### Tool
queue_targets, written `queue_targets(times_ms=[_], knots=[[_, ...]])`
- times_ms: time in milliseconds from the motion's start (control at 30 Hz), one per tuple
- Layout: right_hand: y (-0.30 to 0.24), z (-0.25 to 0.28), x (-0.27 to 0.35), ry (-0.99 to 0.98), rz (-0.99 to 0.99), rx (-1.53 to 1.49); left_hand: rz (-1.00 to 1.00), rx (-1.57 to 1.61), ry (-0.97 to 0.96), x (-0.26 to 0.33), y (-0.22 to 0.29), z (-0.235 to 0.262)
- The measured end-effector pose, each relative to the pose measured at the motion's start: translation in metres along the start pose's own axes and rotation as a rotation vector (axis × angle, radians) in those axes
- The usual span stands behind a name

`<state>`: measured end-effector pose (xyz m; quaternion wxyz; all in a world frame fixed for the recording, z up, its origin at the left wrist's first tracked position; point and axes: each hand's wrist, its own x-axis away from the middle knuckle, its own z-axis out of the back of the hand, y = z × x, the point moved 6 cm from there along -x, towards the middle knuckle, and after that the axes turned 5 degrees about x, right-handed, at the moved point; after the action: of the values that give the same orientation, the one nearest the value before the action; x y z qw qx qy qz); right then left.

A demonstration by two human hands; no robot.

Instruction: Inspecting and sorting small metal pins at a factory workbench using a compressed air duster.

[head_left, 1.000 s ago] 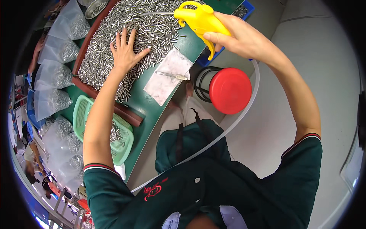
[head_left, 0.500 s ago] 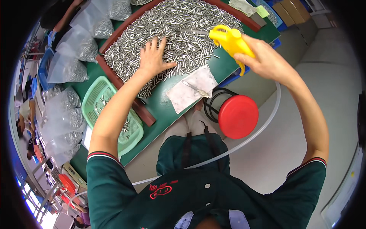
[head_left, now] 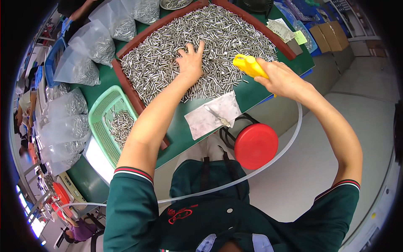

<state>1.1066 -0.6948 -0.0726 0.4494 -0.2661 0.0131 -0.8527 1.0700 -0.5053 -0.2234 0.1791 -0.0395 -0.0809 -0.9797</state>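
head view: left hand (head_left: pixel 191 63) lies flat, fingers spread apart, palm down on the pile of small metal pins (head_left: pixel 201 46) filling the brown-rimmed tray (head_left: pixel 126 82). holds nothing, just presses on the pins. right hand (head_left: pixel 283 80) is wrapped tight around the handle of a yellow air gun (head_left: pixel 249 66), nozzle end poking out of the fist toward the left hand, over the tray's near-right part. clear hose (head_left: pixel 289 145) drops from under that fist, curves past a red round stool seat (head_left: pixel 256 145) and runs back across the person's dark green shirt. below both hands, on the green table (head_left: pixel 180 130), a white sheet (head_left: pixel 213 115) with a small metal piece on it. left of the left forearm, a green mesh basket (head_left: pixel 103 122) with some pins inside, touching the tray rim. further left and up from the grip, clear plastic bags of pins (head_left: pixel 79 63) stacked along the table edge.
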Motion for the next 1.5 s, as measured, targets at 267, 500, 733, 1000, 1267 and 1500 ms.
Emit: queue_targets(times_ms=[267, 500, 733, 1000, 1267, 1500], knots=[[0.026, 0.034, -0.017, 0.100, -0.027, 0.021, 0.128, 0.335, 0.048, -0.020, 0.003, -0.001], [0.033, 0.045, -0.016, -0.025, -0.031, 0.101, 0.437, 0.798, -0.050, -0.048, 0.013, -0.012], [0.026, 0.053, -0.021, -0.063, -0.001, 0.134, 0.483, 1.416, -0.238, -0.075, 0.023, -0.005], [0.007, 0.065, -0.043, 0.022, 0.137, 0.142, 0.074, 0.726, 0.076, -0.054, -0.054, 0.045], [-0.004, 0.042, -0.040, -0.020, 0.223, 0.202, -0.105, 0.186, 0.014, 0.039, -0.049, 0.034], [-0.009, 0.052, -0.043, -0.009, 0.135, 0.176, -0.064, 0.042, -0.198, 0.025, -0.036, 0.014]])
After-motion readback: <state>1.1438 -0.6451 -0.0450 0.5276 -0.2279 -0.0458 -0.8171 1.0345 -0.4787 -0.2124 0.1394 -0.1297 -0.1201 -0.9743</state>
